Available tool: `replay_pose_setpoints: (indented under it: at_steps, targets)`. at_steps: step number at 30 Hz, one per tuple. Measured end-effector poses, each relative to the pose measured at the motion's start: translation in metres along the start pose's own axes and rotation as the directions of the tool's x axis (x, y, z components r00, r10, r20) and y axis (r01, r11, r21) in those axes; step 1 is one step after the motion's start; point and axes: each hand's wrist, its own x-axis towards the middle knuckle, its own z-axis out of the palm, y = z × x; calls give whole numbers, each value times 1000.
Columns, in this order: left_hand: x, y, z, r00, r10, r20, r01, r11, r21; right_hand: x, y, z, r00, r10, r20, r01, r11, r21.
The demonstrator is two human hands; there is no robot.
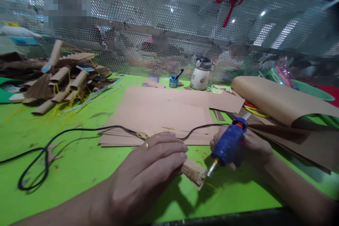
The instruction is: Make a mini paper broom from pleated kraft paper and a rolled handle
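Observation:
My left hand, with a ring on one finger, is closed around a folded stack of brown paper. The pleated end of that paper sticks out to the right of my fingers; the rest is hidden under the hand. In my right hand is a blue hot glue gun, gripped by its handle. Its metal nozzle points down and left, right at the edge of the paper's end. A clear glue stick pokes out of the back of the gun.
Flat brown paper sheets lie ahead. A black cord loops across the green table. Pleated paper pieces with rolled tubes pile up at left. A bottle and blue jar stand behind; rolled brown paper lies right.

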Motion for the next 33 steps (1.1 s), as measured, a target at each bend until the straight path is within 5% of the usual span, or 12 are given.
replay_pose_setpoints:
  at_steps: [8, 12, 14, 17, 19, 21, 23, 26, 33]
  targets:
    - [5, 0, 4, 998, -33, -47, 34, 999, 9, -2, -9, 2, 994, -6, -113, -5, 996, -93]
    - [10, -1, 0, 979, -205, 1, 205, 978, -31, -3, -12, -1, 990, -20, -139, -5, 984, -177]
    - [14, -2, -4, 906, -414, 87, 421, 903, -89, -3, -11, -3, 986, -65, -155, 31, 977, -210]
    - [20, -4, -8, 641, -709, 294, 766, 568, -301, -5, -8, -5, 970, -130, -206, 70, 959, -276]
    - [23, -7, -9, 469, -746, 473, 855, 250, -454, -8, -4, -5, 960, -169, -224, 75, 923, -377]
    - [23, -10, -9, 372, -698, 612, 858, 6, -514, -10, -2, -4, 946, -221, -238, 66, 849, -524]
    - [21, -12, -8, 338, -650, 680, 846, -106, -522, -12, -1, -2, 930, -282, -238, 54, 742, -669]
    - [19, -15, -5, 326, -658, 679, 828, -148, -541, -11, -4, 4, 907, -379, -182, 93, 604, -791]
    - [14, -19, 2, 301, -730, 614, 815, -138, -563, 2, -8, 23, 919, -394, -35, 204, 548, -811]
